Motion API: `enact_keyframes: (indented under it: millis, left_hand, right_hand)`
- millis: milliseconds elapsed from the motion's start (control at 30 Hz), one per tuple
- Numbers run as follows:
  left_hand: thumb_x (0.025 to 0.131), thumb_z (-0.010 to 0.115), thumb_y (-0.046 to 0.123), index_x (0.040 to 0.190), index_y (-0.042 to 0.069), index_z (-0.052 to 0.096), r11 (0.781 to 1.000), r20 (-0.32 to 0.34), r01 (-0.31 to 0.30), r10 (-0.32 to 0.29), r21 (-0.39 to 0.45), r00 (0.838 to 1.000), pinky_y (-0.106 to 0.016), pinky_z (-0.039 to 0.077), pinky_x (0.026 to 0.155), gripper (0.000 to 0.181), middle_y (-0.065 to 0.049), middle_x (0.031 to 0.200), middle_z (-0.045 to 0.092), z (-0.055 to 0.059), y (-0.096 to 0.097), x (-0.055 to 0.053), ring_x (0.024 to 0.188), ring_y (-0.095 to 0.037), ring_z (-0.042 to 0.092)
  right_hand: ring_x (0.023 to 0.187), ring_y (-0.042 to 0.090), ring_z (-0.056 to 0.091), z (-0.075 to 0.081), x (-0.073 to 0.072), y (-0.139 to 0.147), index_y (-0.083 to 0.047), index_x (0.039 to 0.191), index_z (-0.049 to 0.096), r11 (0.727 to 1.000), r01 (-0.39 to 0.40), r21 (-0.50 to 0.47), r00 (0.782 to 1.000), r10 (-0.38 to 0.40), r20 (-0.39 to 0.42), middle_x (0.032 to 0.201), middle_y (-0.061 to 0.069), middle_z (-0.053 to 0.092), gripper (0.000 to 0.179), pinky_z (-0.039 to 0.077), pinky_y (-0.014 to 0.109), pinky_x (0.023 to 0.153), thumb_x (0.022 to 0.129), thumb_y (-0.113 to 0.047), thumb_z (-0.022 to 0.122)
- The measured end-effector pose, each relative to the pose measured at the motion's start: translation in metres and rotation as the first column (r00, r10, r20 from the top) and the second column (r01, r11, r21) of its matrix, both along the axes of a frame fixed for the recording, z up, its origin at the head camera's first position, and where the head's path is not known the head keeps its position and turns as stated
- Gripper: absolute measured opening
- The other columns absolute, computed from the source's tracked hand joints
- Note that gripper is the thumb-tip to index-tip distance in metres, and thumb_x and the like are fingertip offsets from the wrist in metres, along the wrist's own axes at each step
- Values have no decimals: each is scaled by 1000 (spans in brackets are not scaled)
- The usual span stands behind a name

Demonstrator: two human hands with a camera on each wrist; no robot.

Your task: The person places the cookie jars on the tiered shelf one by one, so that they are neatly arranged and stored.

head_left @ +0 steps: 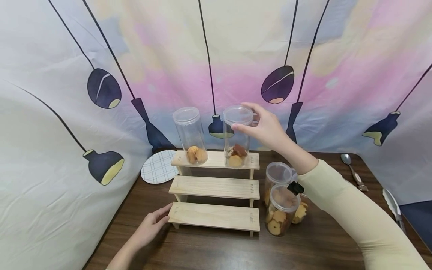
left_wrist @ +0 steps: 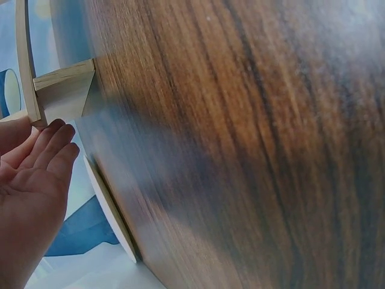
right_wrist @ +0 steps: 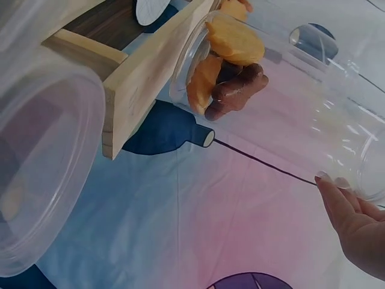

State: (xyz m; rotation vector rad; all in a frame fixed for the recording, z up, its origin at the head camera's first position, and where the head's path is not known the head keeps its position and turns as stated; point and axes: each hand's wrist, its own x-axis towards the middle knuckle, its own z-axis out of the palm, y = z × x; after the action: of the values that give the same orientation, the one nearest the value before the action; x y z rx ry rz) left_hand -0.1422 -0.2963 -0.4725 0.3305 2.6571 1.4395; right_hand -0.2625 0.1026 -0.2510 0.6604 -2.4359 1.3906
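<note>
My right hand [head_left: 266,125] grips a clear lidded jar [head_left: 237,140] near its top, thumb in front and fingers round the far side. Cookies lie in the bottom of this jar, which stands at the right of the top step of a three-step wooden display rack [head_left: 216,186]. To its left, on the same step, is a second clear jar [head_left: 190,131] with cookies. My left hand [head_left: 150,227] pinches the left end of the lowest step; in the left wrist view its fingers [left_wrist: 57,144] lie under the board.
Right of the rack, cookie jars [head_left: 282,208] stand close together on the dark wooden table [head_left: 189,251], partly behind my right forearm. A spoon [head_left: 353,172] and a long metal utensil [head_left: 393,208] lie at the far right. A checked oval mat [head_left: 156,168] leans at the back left.
</note>
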Motion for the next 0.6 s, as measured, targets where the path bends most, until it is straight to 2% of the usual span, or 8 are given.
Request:
enact_keyframes:
  millis: [233, 433, 600]
  left_hand:
    - [100, 54, 14, 139, -4, 47, 1000, 22, -22, 23, -7, 999, -34, 40, 98, 44, -22, 138, 48, 0, 0, 0, 125, -31, 46]
    - [100, 54, 13, 139, -6, 46, 1000, 11, 0, -1, 23, 1000, -32, 42, 96, 44, -24, 138, 47, 0, 0, 0, 123, -32, 48]
    - [100, 54, 13, 139, -6, 45, 1000, 18, -6, 5, 24, 1000, -31, 43, 95, 44, -25, 138, 47, 0, 0, 0, 123, -32, 48]
  right_hand:
    - [107, 20, 59, -2, -10, -6, -21, 140, 49, 1000, 1, -6, 1000, -1, 11, 126, 0, 57, 79, 53, 38, 80, 74, -53, 78]
    - [106, 21, 60, -7, -17, -8, -20, 141, 48, 1000, 15, 21, 1000, -15, 22, 127, 1, 57, 78, 52, 39, 78, 76, -53, 77]
    - [107, 23, 60, -8, -19, -9, -19, 141, 48, 999, 15, 33, 999, -16, 31, 128, 3, 57, 79, 52, 40, 80, 76, -53, 76]
